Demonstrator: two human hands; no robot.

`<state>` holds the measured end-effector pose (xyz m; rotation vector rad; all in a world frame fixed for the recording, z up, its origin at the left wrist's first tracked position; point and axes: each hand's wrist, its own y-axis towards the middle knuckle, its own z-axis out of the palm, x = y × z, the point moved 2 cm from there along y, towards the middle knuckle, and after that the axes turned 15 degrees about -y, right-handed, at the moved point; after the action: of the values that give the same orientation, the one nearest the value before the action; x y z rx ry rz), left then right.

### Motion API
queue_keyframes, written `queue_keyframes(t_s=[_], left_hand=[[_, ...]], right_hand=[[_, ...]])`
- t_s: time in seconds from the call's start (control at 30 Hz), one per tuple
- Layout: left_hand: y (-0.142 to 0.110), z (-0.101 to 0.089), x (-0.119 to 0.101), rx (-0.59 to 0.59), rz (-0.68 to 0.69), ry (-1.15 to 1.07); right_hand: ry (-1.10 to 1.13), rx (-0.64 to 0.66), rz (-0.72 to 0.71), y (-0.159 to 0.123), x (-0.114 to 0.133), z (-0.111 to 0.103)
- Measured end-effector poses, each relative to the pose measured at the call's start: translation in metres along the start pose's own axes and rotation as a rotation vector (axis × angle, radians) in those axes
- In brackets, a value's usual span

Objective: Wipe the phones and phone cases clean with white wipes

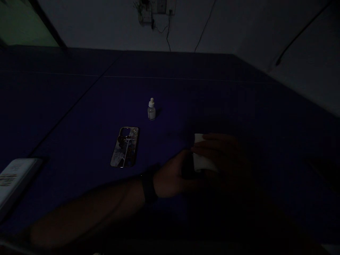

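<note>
Right there, the left hand (170, 175) and right hand (221, 152) are clamped together on a folded white cloth (203, 163), just right of the phone case (124, 147) (heavy shadow over that right grip).

No words can be made out: the printed lines on the white card (16, 177) left of the phone case (124, 146) are showing too dark and blurred.

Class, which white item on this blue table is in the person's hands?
The white cloth, between the left hand and right hand; the dropper bottle and the card at left sit apart from both hands.
</note>
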<state>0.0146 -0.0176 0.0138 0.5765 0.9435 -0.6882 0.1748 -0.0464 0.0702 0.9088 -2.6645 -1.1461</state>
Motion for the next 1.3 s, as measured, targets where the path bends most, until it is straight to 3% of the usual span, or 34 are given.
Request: queue_keyframes(t_s=[1.3], left_hand=[[-0.0006,0.0004,-0.0013,-0.006,-0.018,-0.003]], right_hand=[[-0.012,0.017,0.007,0.001,0.0011,-0.0003]])
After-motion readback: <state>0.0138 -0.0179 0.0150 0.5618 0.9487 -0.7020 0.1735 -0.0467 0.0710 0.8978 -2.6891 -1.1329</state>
